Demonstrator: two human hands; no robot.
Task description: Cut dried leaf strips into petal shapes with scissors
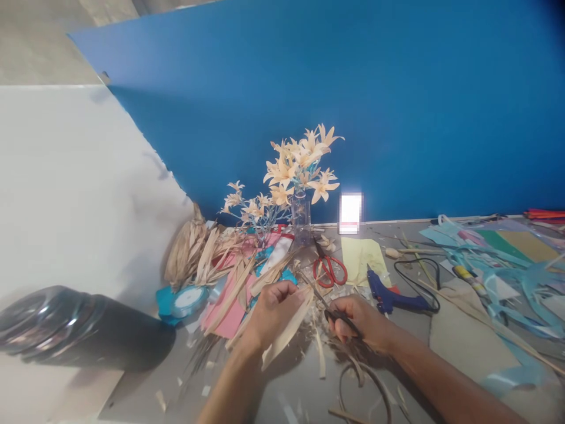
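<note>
My left hand (274, 311) pinches a pale strip of dried husk (289, 333), whose long end hangs down below the fingers. Closed around the dark handles of a pair of scissors (330, 311) is my right hand (353, 318). The scissor blades point up and to the left, at the tip of the husk near my left fingers. Whether the blades touch the husk, I cannot tell. Just beyond both hands lies a second pair of scissors with red handles (330, 272). Thin offcuts are strewn on the grey table (247, 388) beneath.
Behind stand cream artificial flowers (300, 159) in a clear vase (301, 218). Dried husks (185, 253), a ribbon roll (189, 301) and pink sheets (229, 306) lie left. A blue glue gun (388, 292), yellow paper (364, 259) and light-blue ribbons (516, 288) lie right. A dark cylinder (110, 330) is at left.
</note>
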